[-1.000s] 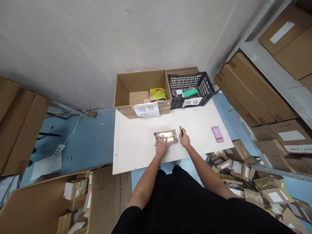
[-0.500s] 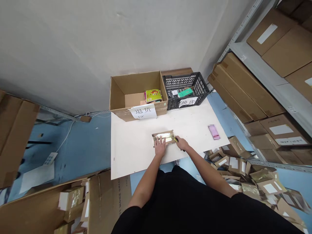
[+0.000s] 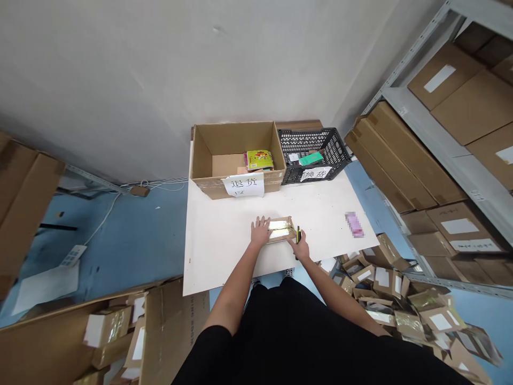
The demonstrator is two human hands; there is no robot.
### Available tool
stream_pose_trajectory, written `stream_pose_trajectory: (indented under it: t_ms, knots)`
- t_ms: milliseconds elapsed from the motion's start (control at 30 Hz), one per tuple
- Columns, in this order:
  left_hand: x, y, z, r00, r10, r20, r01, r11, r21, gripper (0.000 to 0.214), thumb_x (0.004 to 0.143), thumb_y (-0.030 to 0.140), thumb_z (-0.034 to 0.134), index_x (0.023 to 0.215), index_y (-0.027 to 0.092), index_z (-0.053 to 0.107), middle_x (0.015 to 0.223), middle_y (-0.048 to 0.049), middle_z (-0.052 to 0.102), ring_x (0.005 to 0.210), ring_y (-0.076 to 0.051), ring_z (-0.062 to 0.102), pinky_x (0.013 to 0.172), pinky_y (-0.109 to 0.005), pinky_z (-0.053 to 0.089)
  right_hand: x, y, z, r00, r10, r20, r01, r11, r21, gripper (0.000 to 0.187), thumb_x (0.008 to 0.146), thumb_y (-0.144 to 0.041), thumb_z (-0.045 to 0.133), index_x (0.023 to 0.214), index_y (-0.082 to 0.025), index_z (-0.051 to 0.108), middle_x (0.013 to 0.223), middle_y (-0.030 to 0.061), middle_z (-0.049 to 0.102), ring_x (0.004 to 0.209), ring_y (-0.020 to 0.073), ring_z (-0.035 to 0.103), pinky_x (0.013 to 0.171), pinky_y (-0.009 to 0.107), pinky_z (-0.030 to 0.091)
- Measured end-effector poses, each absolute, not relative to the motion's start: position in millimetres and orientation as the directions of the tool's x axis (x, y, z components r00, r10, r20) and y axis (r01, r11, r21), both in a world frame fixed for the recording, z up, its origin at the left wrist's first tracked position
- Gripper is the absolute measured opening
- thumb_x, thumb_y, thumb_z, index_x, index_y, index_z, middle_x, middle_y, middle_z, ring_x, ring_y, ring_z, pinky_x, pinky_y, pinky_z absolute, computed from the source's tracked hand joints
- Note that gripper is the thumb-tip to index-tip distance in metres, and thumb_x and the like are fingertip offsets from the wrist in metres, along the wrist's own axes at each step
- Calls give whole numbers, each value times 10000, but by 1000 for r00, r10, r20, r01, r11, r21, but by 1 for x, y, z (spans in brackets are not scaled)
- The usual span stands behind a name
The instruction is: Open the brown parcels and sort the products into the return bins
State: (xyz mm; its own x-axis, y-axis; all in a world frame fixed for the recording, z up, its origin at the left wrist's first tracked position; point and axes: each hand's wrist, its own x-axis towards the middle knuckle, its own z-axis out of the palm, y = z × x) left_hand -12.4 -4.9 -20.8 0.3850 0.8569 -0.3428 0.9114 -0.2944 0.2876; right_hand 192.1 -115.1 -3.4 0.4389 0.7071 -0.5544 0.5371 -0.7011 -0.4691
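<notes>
On desk (image 3: 222, 240), left to right: left hand (image 3: 261, 231) laid over left end of taped parcel (image 3: 282, 225), fingers spread, not clenched; parcel flat between both hands, long axis running roughly sideways; right hand (image 3: 300, 248) curled round black-and-yellow tool (image 3: 298, 235), just at right end. Both hands about equally near. Desk white. Around: large carton (image 3: 172, 331) lower left, cardboard box (image 3: 206, 187) and black crate (image 3: 343, 152) along back, pink item (image 3: 355, 224) at right, loaded shelving (image 3: 417, 109) beyond.

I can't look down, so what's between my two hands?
In the head view, a small package with shiny tape lies between your left hand and your right hand, which holds a slim tool.
</notes>
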Motion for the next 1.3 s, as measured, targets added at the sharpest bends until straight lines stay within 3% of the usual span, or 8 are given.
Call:
stream_pose_trajectory:
  t_ms: [200, 333, 500, 600, 833, 1033, 1167, 1300]
  knots:
    - [-29, -33, -20, 213, 883, -417, 970, -142, 195, 664, 1083, 414, 355, 1667, 100, 324, 1544, -261, 523, 1357, -385, 543, 1113, -541, 440, 172, -16, -24, 515, 707, -485, 493, -707, -507, 1070, 892, -640, 715, 1679, -151, 180, 1430, 221, 663, 1254, 338, 698, 1001, 378, 552]
    - [-33, -52, -19, 372, 800, -470, 921, -256, 293, 578, 1084, 385, 401, 1621, 175, 417, 1412, -186, 627, 1233, -307, 633, 1008, -412, 520, 173, 45, -14, 498, 712, -496, 471, -702, -535, 1002, 911, -546, 723, 1672, -134, 219, 1381, 215, 695, 1233, 341, 702, 1012, 384, 541]
    - [-32, -15, -15, 545, 772, -327, 837, -484, 254, 739, 965, 198, 577, 1667, 235, 350, 1745, -143, 304, 1591, -331, 305, 1176, -436, 420, 190, 19, -6, 437, 807, -396, 567, -590, -576, 955, 954, -608, 655, 1685, -183, 211, 1343, 178, 718, 1224, 347, 702, 999, 391, 536]
    - [-26, 11, -17, 655, 639, -403, 750, -615, 245, 879, 895, 243, 709, 1684, 285, 323, 1797, -104, 177, 1658, -343, 118, 1274, -500, 288, 196, -29, -12, 344, 816, -465, 624, -569, -535, 1012, 905, -649, 710, 1679, -197, 239, 1332, 175, 722, 1194, 352, 715, 966, 389, 544]
    - [12, -34, -31, 370, 805, -464, 926, -362, 109, 877, 944, 515, 708, 1692, 283, 315, 1763, -182, 254, 1614, -430, 220, 1171, -579, 400, 209, -11, -19, 397, 771, -497, 645, -620, -447, 966, 921, -520, 745, 1670, -197, 229, 1300, 156, 739, 1194, 319, 715, 940, 359, 537]
    - [56, -86, -28, 315, 889, -334, 948, -276, 159, 603, 1065, 359, 492, 1651, 237, 418, 1692, -188, 404, 1452, -384, 474, 1179, -600, 397, 243, 31, 1, 298, 870, -394, 704, -478, -525, 818, 1007, -483, 628, 1676, -184, 266, 1271, 144, 752, 1173, 313, 715, 962, 347, 524]
    - [55, -76, -27, 297, 918, -264, 944, -241, 224, 642, 1054, 416, 504, 1669, 269, 392, 1733, -140, 350, 1584, -406, 302, 1246, -634, 313, 266, -7, 14, 191, 881, -433, 717, -426, -552, 613, 1088, -353, 420, 1676, -232, 297, 1095, 78, 791, 963, 251, 761, 903, 318, 540]
    - [48, -67, -36, 324, 899, -295, 933, -253, 255, 672, 1047, 502, 501, 1678, 316, 367, 1771, -101, 266, 1645, -399, 150, 1278, -686, 219, 273, -46, 19, 47, 837, -545, 738, -397, -546, 591, 1057, -295, 473, 1640, -276, 380, 956, 28, 788, 798, 210, 750, 826, 279, 541]
